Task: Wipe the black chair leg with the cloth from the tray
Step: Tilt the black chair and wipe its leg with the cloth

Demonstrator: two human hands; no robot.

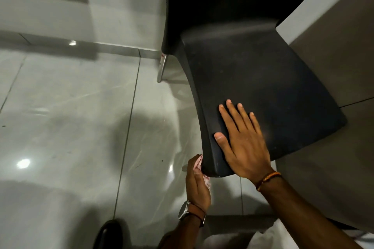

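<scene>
A black plastic chair [263, 79] stands on the tiled floor, seen from above. My right hand [242, 139] lies flat and open on the front left part of its seat. My left hand [197, 182] is just below the seat's front left corner, shut on a pinkish cloth [206, 180] that shows between the fingers and the seat edge. The front leg under that corner is hidden by the seat and my hand. A rear metal leg [163, 67] shows at the back left.
Glossy grey floor tiles [70, 117] spread to the left with light reflections. A pale wall [121, 6] with a skirting runs behind the chair. A grey table or counter edge [334, 26] stands right of the chair. A dark shoe [109, 234] is at the bottom.
</scene>
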